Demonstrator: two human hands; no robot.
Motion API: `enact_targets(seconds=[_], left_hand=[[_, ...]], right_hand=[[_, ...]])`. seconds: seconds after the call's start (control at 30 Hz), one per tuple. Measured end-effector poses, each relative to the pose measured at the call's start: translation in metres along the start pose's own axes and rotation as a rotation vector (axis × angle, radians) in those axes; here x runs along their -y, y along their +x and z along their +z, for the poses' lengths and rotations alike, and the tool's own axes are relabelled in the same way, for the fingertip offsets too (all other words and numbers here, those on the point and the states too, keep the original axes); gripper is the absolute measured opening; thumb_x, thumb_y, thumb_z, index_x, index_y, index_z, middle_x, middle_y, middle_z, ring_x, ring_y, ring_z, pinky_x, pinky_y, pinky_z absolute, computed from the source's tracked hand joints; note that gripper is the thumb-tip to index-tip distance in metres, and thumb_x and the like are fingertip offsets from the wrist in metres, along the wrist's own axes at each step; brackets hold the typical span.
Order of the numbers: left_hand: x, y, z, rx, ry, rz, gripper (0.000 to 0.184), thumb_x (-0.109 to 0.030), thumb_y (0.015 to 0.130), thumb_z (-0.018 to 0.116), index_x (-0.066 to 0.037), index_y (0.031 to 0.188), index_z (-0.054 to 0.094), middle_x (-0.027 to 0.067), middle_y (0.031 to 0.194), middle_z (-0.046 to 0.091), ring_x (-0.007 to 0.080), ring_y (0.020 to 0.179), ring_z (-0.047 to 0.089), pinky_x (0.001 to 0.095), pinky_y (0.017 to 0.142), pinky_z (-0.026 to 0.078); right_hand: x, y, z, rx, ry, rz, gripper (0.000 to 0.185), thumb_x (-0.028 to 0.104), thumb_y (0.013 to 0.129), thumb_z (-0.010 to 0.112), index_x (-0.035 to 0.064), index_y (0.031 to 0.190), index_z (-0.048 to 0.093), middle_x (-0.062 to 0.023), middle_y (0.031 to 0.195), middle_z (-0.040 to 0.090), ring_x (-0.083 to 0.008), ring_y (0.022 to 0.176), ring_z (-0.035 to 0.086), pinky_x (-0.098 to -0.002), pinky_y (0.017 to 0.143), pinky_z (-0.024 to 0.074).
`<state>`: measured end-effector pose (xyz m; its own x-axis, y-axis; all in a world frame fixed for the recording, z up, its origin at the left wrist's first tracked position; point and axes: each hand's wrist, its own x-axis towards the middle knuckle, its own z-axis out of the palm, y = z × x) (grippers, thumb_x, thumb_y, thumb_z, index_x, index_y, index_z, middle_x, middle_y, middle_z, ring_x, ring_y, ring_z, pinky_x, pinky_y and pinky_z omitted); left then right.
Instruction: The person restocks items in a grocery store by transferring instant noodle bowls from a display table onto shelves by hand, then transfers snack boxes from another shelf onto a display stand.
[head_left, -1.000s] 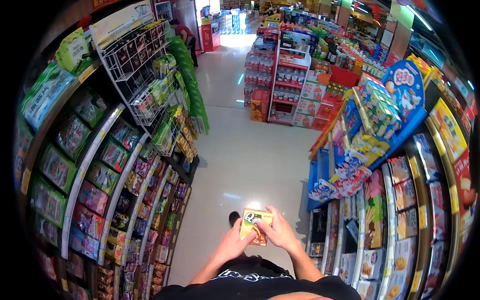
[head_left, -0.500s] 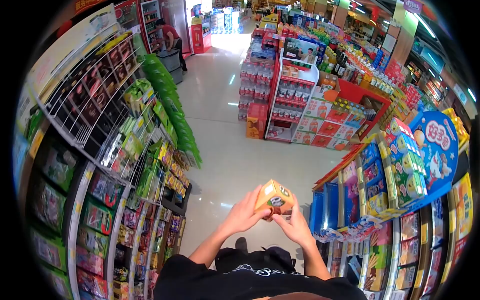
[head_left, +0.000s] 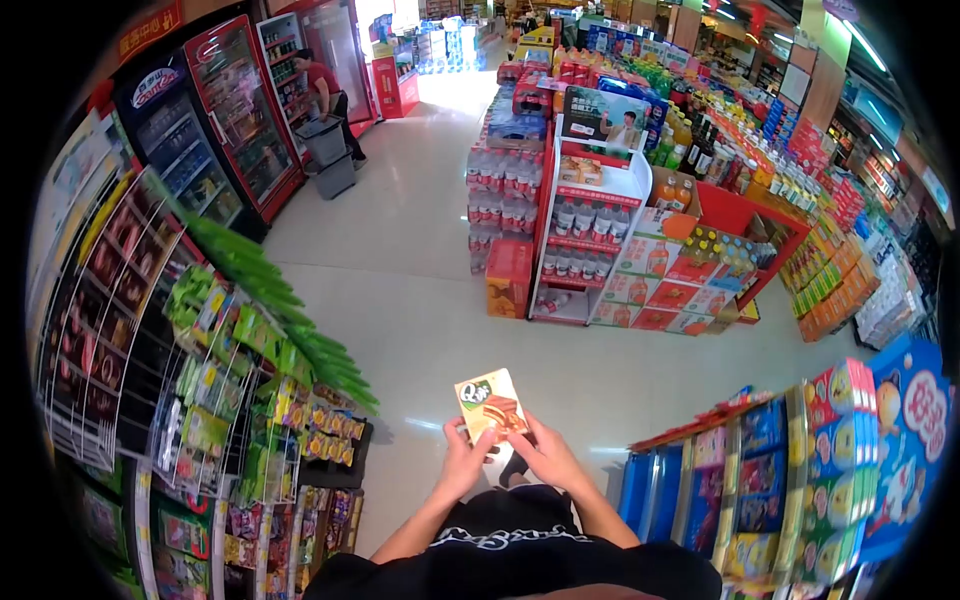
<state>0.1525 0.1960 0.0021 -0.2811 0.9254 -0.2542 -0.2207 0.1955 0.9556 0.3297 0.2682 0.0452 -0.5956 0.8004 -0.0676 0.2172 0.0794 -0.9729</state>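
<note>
A yellow snack box [head_left: 492, 400] with a brown cake picture and a dark logo is held up in front of my body, its printed face toward me. My left hand [head_left: 467, 462] grips its lower left edge, thumb across the front. On the lower right corner, my right hand [head_left: 545, 457] closes with its thumb on the face. Some fingers are hidden behind the box. Below it lie my dark clothes and one shoe [head_left: 514, 468] on the floor.
Wire racks of snack packets [head_left: 205, 390] line the left. To the right are snack shelves [head_left: 760, 470] with blue trays. Ahead stands a drink display [head_left: 585, 235] beside stacked bottles. A person in a red top [head_left: 322, 85] handles grey bins [head_left: 328, 150] by the fridges [head_left: 235, 110].
The box has turned so its broad front faces me, and my hands have shifted to its lower edges. My view has moved forward along the aisle, showing more fridges.
</note>
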Motion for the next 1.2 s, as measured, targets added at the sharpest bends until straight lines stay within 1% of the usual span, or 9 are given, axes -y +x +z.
enact_targets(seconds=[0.1,0.2,0.33,0.5,0.63,0.83,1.03,1.13,1.2], left_hand=[[-0.036,0.067,0.016,-0.006,0.032,0.036,0.066,-0.032,0.104,0.062,0.002,0.141,0.018,0.0208,0.122,0.065,0.0223,0.096,0.07,0.0317,0.076,0.057],[-0.073,0.131,0.045,0.0,0.065,0.156,0.067,-0.032,0.104,0.062,0.002,0.143,0.019,0.0198,0.122,0.065,0.0212,0.1,0.069,0.0312,0.081,0.056],[-0.107,0.199,0.091,-0.006,0.109,0.169,0.066,-0.031,0.105,0.062,0.004,0.145,0.022,0.0185,0.122,0.065,0.0205,0.103,0.067,0.0323,0.088,0.055],[-0.062,0.3,0.128,0.157,0.16,0.044,0.068,-0.035,0.106,0.06,0.007,0.144,0.022,0.019,0.122,0.066,0.0203,0.103,0.067,0.0331,0.089,0.055],[-0.049,0.379,0.154,0.324,0.202,0.017,0.067,-0.034,0.107,0.057,0.007,0.149,0.025,0.0205,0.129,0.064,0.0227,0.112,0.065,0.0354,0.096,0.052],[-0.085,0.529,0.208,0.535,0.061,0.101,0.054,-0.027,0.106,0.06,0.003,0.148,0.044,0.0184,0.135,0.061,0.0217,0.125,0.06,0.0365,0.106,0.046],[-0.132,0.678,0.276,0.552,0.326,0.316,0.049,-0.026,0.106,0.058,0.001,0.145,0.049,0.0187,0.134,0.061,0.0243,0.119,0.061,0.0379,0.104,0.046],[-0.144,0.732,0.312,0.595,0.254,0.28,0.051,-0.032,0.106,0.057,0.0,0.145,0.05,0.0202,0.125,0.064,0.0268,0.112,0.064,0.0383,0.099,0.049],[-0.134,0.775,0.33,0.645,0.339,0.241,0.056,-0.038,0.105,0.057,-0.003,0.147,0.049,0.025,0.12,0.064,0.0331,0.109,0.066,0.0407,0.097,0.051]], right_hand=[[0.011,0.07,-0.048,0.022,-0.152,-0.107,0.071,0.041,0.103,0.061,-0.0088,0.149,0.042,-0.0314,0.131,0.062,-0.0447,0.12,0.064,-0.0439,0.1,0.0512],[0.011,0.133,-0.097,-0.016,-0.3,-0.19,0.073,0.041,0.102,0.061,-0.0122,0.148,0.039,-0.0322,0.132,0.061,-0.0443,0.122,0.062,-0.0439,0.102,0.0499],[0.001,0.189,-0.152,-0.076,-0.208,-0.201,0.072,0.037,0.103,0.062,-0.0131,0.149,0.038,-0.0299,0.13,0.063,-0.0381,0.117,0.065,-0.0417,0.099,0.0513],[-0.018,0.232,-0.207,-0.176,-0.029,-0.061,0.062,0.03,0.104,0.061,-0.007,0.149,0.041,-0.0219,0.121,0.067,-0.0255,0.103,0.069,-0.0368,0.092,0.0535],[-0.044,0.274,-0.249,-0.252,0.006,0.093,0.048,0.031,0.104,0.058,0.0007,0.14,0.049,-0.0222,0.119,0.068,-0.0318,0.102,0.07,-0.0391,0.089,0.0537],[-0.057,0.374,-0.326,-0.342,-0.088,0.223,0.055,0.032,0.103,0.059,-0.0001,0.145,0.043,-0.0237,0.119,0.068,-0.0354,0.097,0.072,-0.0408,0.085,0.0549],[-0.073,0.483,-0.415,-0.674,-0.395,-0.039,0.061,0.036,0.103,0.059,0.0022,0.151,0.042,-0.0254,0.121,0.064,-0.0356,0.099,0.068,-0.041,0.08,0.0559],[-0.08,0.524,-0.454,-0.754,-0.449,0.074,0.048,0.029,0.103,0.059,0.0029,0.143,0.052,-0.0187,0.109,0.067,-0.0277,0.097,0.067,-0.037,0.077,0.0541],[-0.081,0.546,-0.476,-0.762,-0.423,0.115,0.042,0.031,0.103,0.061,0.0021,0.134,0.06,-0.0136,0.093,0.07,-0.0215,0.082,0.068,-0.0353,0.069,0.0532]])
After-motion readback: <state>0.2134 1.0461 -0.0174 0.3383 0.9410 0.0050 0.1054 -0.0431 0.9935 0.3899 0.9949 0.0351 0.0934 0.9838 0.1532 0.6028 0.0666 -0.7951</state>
